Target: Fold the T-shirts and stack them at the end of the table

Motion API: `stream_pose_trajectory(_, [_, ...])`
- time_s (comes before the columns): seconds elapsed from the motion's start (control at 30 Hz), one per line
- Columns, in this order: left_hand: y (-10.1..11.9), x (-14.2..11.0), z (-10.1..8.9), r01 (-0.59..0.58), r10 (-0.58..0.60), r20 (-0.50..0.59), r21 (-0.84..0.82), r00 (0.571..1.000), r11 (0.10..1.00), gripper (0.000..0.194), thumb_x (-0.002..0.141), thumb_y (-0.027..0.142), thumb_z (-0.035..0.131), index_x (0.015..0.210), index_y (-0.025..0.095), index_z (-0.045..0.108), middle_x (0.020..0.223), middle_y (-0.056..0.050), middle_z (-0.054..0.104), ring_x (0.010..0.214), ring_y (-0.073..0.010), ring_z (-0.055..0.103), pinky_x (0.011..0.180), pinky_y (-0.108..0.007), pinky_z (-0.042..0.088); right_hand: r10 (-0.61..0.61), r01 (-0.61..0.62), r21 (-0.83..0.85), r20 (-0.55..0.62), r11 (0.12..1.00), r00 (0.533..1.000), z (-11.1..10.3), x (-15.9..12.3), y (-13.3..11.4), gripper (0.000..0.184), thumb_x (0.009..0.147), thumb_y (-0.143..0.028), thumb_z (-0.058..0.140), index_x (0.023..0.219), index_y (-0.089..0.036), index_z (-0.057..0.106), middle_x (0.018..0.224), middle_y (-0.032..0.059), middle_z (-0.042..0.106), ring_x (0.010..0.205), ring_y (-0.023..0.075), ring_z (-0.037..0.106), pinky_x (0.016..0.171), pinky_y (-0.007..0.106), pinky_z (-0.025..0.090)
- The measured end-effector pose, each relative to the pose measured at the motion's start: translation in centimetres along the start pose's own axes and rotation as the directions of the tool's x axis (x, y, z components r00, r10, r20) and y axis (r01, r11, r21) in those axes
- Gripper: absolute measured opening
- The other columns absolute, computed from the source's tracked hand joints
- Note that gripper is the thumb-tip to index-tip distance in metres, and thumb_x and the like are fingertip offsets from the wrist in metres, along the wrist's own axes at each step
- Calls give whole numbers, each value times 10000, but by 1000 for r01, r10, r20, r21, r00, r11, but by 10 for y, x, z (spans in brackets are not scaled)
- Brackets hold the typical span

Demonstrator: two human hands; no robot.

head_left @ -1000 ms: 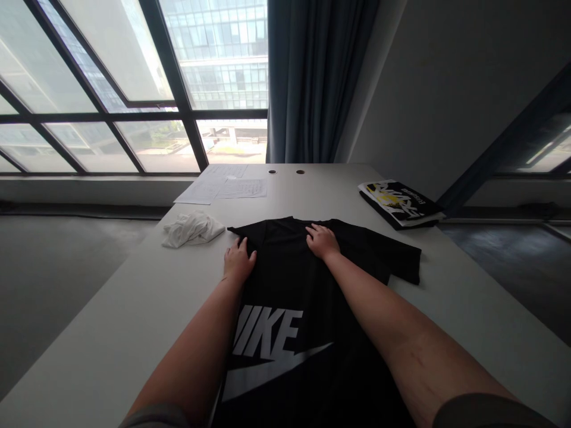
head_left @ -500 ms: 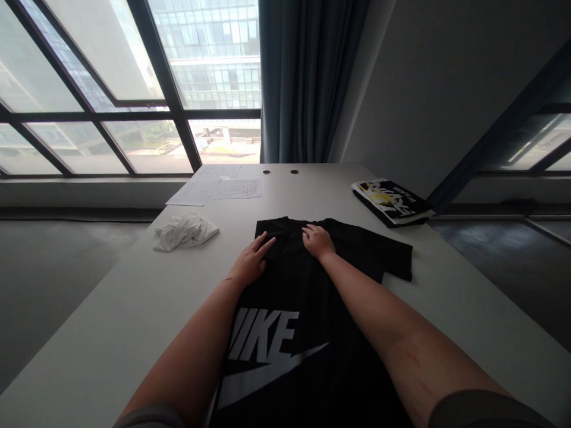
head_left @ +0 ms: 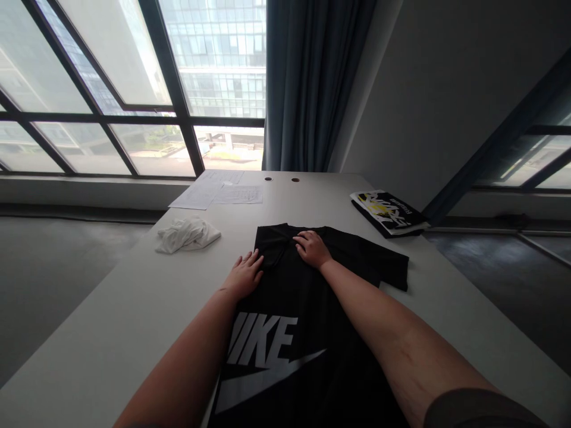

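Note:
A black T-shirt (head_left: 343,255) with a white printed logo lies flat on the white table (head_left: 111,333) in front of me. Its left sleeve is folded in over the body; the right sleeve still sticks out to the right. My left hand (head_left: 244,274) lies flat with fingers stretched on the shirt's folded left edge. My right hand (head_left: 312,248) rests palm down near the collar, fingers slightly curled on the cloth. Neither hand grips anything.
A crumpled white cloth (head_left: 187,233) lies at the left of the shirt. Sheets of paper (head_left: 218,193) sit at the far end near two cable holes. A folded black garment with a yellow and white print (head_left: 387,211) lies at the far right. Windows and a curtain stand behind.
The shirt's left sleeve has been folded inward over the body. My left hand moved right with it and now lies flat on the fold. My right hand stayed near the collar.

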State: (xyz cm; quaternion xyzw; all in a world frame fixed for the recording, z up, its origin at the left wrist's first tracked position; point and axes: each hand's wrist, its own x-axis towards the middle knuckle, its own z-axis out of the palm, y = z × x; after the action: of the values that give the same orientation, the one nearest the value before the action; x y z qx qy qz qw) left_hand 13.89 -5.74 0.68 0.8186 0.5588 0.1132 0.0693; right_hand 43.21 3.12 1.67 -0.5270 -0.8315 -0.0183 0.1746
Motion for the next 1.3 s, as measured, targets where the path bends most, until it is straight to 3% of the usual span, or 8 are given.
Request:
stream_pose_trajectory(0.13, [-1, -14, -10, 45, -45, -81, -5, 996, 999, 437, 976, 306, 572, 1408, 330, 628, 1559, -60, 535, 1413, -281, 515, 1170, -464, 400, -82, 77, 78, 68, 994, 994, -5, 8, -11, 397, 1015, -325, 495, 1362, -266, 680, 1385, 52, 662, 1332, 245, 484, 1178, 389, 339])
stream_pose_trajectory(0.3, [-9, -12, -18, 216, -227, -157, -86, 961, 973, 296, 927, 335, 652, 1215, 282, 697, 1178, -58, 716, 1108, -263, 659, 980, -408, 498, 125, -135, 86, 110, 987, 986, 6, 33, -40, 394, 1025, -360, 466, 1336, -252, 683, 1265, 79, 716, 1200, 264, 579, 1065, 387, 444])
stream_pose_trajectory(0.47, [-14, -5, -17, 173, -188, -144, -110, 972, 979, 164, 935, 279, 628, 1062, 304, 729, 1135, -31, 711, 1089, -239, 656, 975, -372, 484, 350, -357, 33, 134, 933, 927, 21, 53, -59, 325, 935, -398, 602, 1188, -240, 729, 1246, 137, 668, 1154, 336, 598, 903, 417, 523])
stream_pose_trajectory(0.6, [-14, -3, -18, 147, -161, -148, -100, 976, 984, 168, 938, 254, 609, 1026, 305, 743, 1132, -32, 706, 1070, -235, 660, 967, -364, 484, 402, -409, 30, 127, 912, 907, 23, 57, -63, 201, 935, -329, 589, 1040, -244, 737, 1200, 125, 663, 1117, 319, 605, 862, 389, 522])
stream_pose_trajectory(0.93, [-25, -3, -20, 36, -56, -138, -148, 989, 988, 225, 934, 192, 575, 1020, 293, 756, 1134, -26, 702, 1013, -215, 663, 949, -357, 499, 346, -349, 61, 49, 935, 937, 18, 48, -52, 167, 945, -233, 532, 1020, -202, 678, 1054, 101, 691, 1012, 269, 591, 854, 359, 481])
stream_pose_trajectory(1.07, [-17, -5, -25, 24, -42, -185, -102, 982, 994, 233, 942, 182, 553, 982, 275, 764, 1143, -39, 703, 1024, -233, 654, 966, -400, 504, 231, -230, 75, 3, 970, 973, 17, 30, -47, 263, 906, -179, 563, 1132, -204, 695, 1217, 115, 656, 1104, 275, 566, 965, 384, 458])
stream_pose_trajectory(1.17, [0, -6, -26, -99, 89, -204, -38, 975, 994, 218, 975, 243, 563, 1063, 269, 760, 1261, -49, 694, 1159, -265, 623, 1037, -447, 479, 120, -117, 89, -36, 989, 992, 17, 21, -46, 396, 930, -139, 511, 1281, -222, 674, 1383, 104, 601, 1239, 262, 512, 1069, 379, 404])
stream_pose_trajectory(1.3, [26, -5, -20, -282, 277, -118, -28, 953, 959, 296, 982, 271, 588, 1249, 242, 713, 1379, -59, 664, 1267, -269, 592, 1126, -454, 448, 11, -9, 90, -26, 996, 1000, 19, 18, -47, 303, 922, -149, 531, 1113, -223, 754, 1290, 83, 680, 1239, 257, 513, 1077, 380, 384])
